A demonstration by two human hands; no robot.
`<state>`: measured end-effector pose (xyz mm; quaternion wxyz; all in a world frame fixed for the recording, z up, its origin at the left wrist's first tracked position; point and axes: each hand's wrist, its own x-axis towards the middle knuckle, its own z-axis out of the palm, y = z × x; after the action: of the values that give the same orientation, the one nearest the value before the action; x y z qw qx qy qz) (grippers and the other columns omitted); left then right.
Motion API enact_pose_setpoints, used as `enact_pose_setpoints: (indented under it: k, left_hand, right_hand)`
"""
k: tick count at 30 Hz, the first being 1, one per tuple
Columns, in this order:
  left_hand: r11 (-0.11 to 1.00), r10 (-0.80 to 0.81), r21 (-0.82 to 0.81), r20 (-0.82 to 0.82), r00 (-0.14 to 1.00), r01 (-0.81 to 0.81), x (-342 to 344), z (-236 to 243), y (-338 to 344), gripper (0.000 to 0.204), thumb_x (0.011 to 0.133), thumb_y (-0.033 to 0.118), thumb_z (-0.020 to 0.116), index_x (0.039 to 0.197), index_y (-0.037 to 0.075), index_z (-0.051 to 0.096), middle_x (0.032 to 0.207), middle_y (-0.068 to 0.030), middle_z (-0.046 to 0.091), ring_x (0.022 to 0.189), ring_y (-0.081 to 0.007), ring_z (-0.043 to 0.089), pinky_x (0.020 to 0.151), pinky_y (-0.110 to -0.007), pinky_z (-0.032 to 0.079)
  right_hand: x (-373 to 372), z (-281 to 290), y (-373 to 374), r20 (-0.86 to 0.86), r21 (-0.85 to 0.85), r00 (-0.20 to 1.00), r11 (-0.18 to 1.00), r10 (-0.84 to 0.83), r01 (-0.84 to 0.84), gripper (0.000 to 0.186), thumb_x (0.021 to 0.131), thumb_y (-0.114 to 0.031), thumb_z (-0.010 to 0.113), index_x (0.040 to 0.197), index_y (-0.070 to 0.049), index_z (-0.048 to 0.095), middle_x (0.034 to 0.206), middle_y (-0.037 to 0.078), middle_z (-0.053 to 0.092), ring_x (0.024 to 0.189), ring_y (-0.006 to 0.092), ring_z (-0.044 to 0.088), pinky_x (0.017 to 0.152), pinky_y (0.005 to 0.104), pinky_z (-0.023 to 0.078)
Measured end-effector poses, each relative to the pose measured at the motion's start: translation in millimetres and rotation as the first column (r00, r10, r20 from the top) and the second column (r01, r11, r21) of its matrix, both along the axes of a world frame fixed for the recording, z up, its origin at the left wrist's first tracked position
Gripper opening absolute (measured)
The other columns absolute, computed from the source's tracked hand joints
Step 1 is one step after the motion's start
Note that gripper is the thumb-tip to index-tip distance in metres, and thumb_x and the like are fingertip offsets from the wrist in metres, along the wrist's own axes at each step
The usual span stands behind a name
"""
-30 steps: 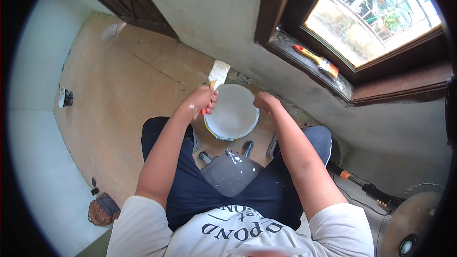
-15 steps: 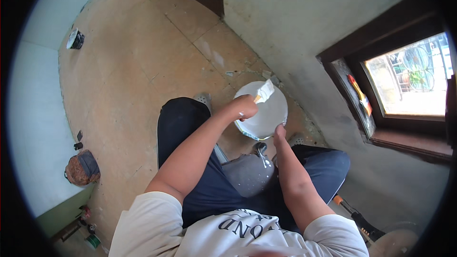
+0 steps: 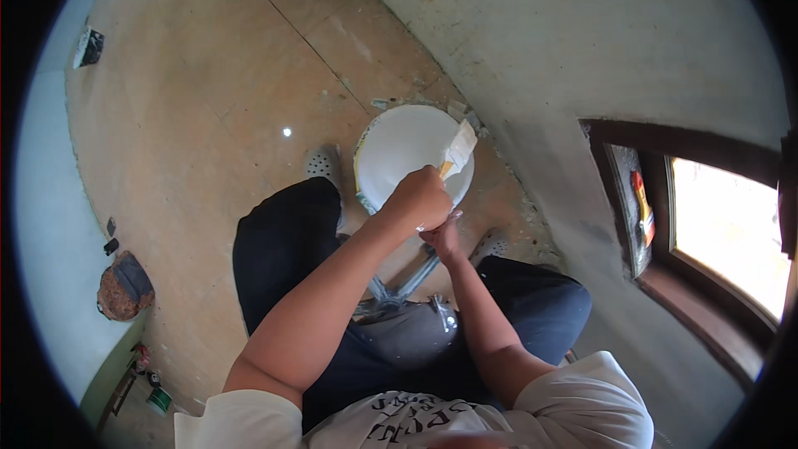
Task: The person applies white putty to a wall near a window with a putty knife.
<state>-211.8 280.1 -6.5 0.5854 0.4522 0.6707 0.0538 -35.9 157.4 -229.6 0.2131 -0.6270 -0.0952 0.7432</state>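
Note:
My left hand (image 3: 420, 199) is closed round the yellowish handle of a paintbrush (image 3: 460, 148), whose broad bristles are coated white and point up and right. The brush hangs over the right side of a large white bucket (image 3: 391, 135) that stands on the floor between my feet. The bucket is white inside, and I cannot tell how much paint it holds. Just below and right of the left hand, my right hand (image 3: 444, 237) is closed at the bucket's near rim, its fingers partly hidden. White smears show on both hands.
A stool or ladder frame (image 3: 407, 278) stands between my knees, beside a grey bag or pouch (image 3: 407, 337). Another brush (image 3: 642, 209) rests on the window frame at right. Debris lies along the wall base. At left are a small tub (image 3: 88, 47) and a brown lump (image 3: 123, 287).
My view has shifted. The bucket sits further left, and my right hand has gone from its right rim to the near rim, close beside my left hand. The brush stays over the bucket.

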Motion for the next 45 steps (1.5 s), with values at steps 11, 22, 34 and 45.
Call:
enact_pose_setpoints:
  k: [11, 22, 34, 45]
  left_hand:
    - [0.947, 0.305, 0.113, -0.016, 0.952, -0.301, -3.7, -22.2, -4.8, 0.022, 0.085, 0.007, 0.048, 0.102, -0.006, 0.053, 0.088, -0.0271, 0.064, 0.085, -0.0422, 0.063, 0.074, -0.046, 0.050]
    - [0.924, 0.270, 0.297, -0.068, 0.960, -0.239, 22.4, -1.1, 14.6, 0.028, 0.080, 0.011, 0.055, 0.101, -0.008, 0.053, 0.094, -0.0297, 0.062, 0.094, -0.0424, 0.061, 0.080, -0.047, 0.048]
    - [0.988, 0.025, 0.151, 0.077, 0.997, -0.037, 27.4, 57.9, -4.0, 0.038, 0.089, 0.026, 0.047, 0.100, -0.007, 0.064, 0.094, -0.0279, 0.065, 0.088, -0.0385, 0.065, 0.074, -0.044, 0.052]
    - [0.939, -0.331, 0.033, -0.178, 0.927, 0.342, -22.1, 55.1, 6.4, 0.036, 0.088, 0.026, 0.049, 0.106, -0.004, 0.058, 0.083, -0.0155, 0.064, 0.062, -0.0227, 0.063, 0.054, -0.037, 0.051]
  right_hand:
    - [-4.7, 85.7, 58.2, 0.273, -0.060, 0.948, 0.986, 0.163, -0.152, 0.083, 0.096, -0.061, 0.012, 0.110, 0.007, 0.058, 0.080, 0.017, 0.066, 0.063, 0.0228, 0.063, 0.056, 0.0322, 0.053]
    - [-57.3, 159.9, 111.0, -0.488, 0.299, 0.864, 0.907, -0.121, 0.296, 0.064, 0.099, -0.053, 0.028, 0.129, 0.002, 0.045, 0.125, 0.014, 0.054, 0.121, 0.0241, 0.049, 0.102, 0.0387, 0.038]
    - [-42.1, 230.1, 90.7, -0.242, 0.423, 0.957, 0.871, -0.157, 0.250, 0.039, 0.100, -0.039, 0.041, 0.103, -0.003, 0.056, 0.084, 0.008, 0.062, 0.068, 0.0173, 0.061, 0.060, 0.0325, 0.052]
    - [-39.8, 156.3, 86.7, -0.175, 0.268, 0.950, 0.916, -0.260, 0.300, 0.026, 0.102, -0.028, 0.039, 0.103, -0.005, 0.052, 0.087, 0.008, 0.057, 0.070, 0.0185, 0.056, 0.065, 0.0420, 0.051]
